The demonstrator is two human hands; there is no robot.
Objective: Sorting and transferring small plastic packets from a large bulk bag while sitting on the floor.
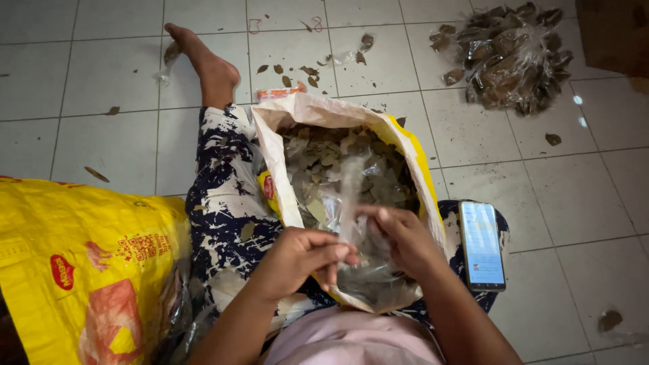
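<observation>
Head view shows a small clear plastic bag [351,203] held over the open sack of dried leaves [338,169] in the person's lap, bare floor tiles [581,203] to the right. Both forearms angle inward; left hand [301,257] and right hand [405,236] pinch the bag's film, fingers closed.

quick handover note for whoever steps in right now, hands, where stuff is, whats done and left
Left hand and right hand both pinch a small clear plastic bag over the open sack of dried leaves in the lap.
Pile of filled clear packets lies on the tiled floor at upper right; a phone rests on the right knee; a yellow sack sits at left.
Done: that pile.
Left: the sack holds many loose leaves.
</observation>
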